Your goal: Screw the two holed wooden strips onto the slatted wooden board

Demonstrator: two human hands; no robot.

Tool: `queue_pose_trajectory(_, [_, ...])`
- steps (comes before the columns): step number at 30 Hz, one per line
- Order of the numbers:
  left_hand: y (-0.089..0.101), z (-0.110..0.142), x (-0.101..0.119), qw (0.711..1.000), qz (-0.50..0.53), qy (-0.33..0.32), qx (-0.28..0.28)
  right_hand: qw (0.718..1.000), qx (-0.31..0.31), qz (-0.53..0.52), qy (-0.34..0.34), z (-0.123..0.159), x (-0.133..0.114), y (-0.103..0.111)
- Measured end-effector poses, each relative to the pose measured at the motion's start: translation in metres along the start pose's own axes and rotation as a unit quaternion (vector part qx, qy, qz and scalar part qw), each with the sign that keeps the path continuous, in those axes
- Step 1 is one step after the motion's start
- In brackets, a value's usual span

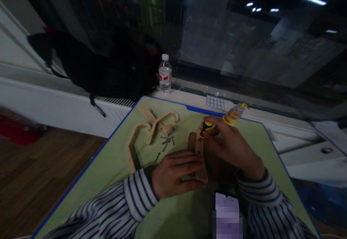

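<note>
My left hand (pixel 177 172) is closed around the near end of a flat wooden piece (pixel 200 148), steadying it over the table. My right hand (pixel 230 143) grips a yellow and black screwdriver (pixel 207 125), its tip pointing down at the far part of that piece. A dark hole shows in the wood between the two hands. A darker wooden block (pixel 192 141) sits against the piece's left side. Left of my hands lie several loose screws (pixel 166 140). Beyond them rest a bent wooden part (pixel 131 145) and a curved wooden hook (pixel 162 118).
The green table (pixel 105 176) has a blue edge. A phone (pixel 227 210) lies near me. A clear bottle with a yellow cap (pixel 235 113) is behind my right hand. On the sill stand a water bottle (pixel 165 74) and a black bag (pixel 108 71), below a dark window.
</note>
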State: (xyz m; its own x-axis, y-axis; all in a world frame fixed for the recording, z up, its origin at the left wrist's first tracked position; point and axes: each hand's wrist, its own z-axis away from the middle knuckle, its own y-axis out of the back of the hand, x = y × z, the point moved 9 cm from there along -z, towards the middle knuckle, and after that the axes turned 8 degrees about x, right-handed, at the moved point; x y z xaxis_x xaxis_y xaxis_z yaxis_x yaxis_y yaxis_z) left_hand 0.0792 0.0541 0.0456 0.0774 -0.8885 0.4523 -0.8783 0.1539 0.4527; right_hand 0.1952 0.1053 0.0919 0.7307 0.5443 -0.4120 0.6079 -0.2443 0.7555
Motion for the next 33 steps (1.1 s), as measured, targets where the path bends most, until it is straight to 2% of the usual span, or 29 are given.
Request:
queue_pose_trajectory(7, [0.000,-0.001,0.000,1.000,-0.003,0.000,-0.014,0.999,0.025,0.020,-0.032,0.001,0.012,0.001])
queue_pose_trajectory(15, [0.000,-0.002,0.001,1.000,0.003,-0.001,-0.021,0.999,0.030,0.018,0.017,-0.001,0.003,0.002])
queue_pose_trajectory(20, [0.000,-0.002,0.001,1.000,0.005,0.001,-0.016,1.000,0.007,0.003,-0.006,0.000,0.003,0.001])
queue_pose_trajectory(24, [0.001,-0.002,0.002,1.000,0.002,-0.008,0.002,1.000,0.021,0.020,-0.003,0.000,0.005,0.002])
queue_pose_trajectory(33, [0.001,-0.003,0.002,1.000,-0.003,-0.011,-0.005,1.000,0.026,0.004,0.004,0.000,0.005,0.001])
